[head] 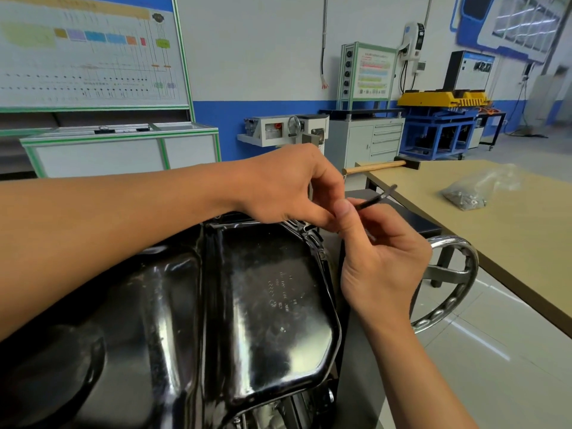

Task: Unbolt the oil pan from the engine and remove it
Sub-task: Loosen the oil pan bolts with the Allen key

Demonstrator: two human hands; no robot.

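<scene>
The glossy black oil pan (263, 305) fills the lower middle of the head view, sitting bottom-up on the engine. At its far right corner my two hands meet. My right hand (380, 267) pinches a thin dark wrench-like tool (376, 198) whose open end points up to the right. My left hand (291, 187) reaches across from the left with curled fingers, its fingertips pinching something small beside my right thumb. What it pinches is hidden between the fingers. The bolt at that corner is not visible.
A chrome handwheel (455, 280) of the engine stand sits right of the pan. A tan workbench (495, 227) on the right carries a wooden-handled hammer (380, 167) and a plastic bag of hardware (473, 193). Cabinets and training boards line the far wall.
</scene>
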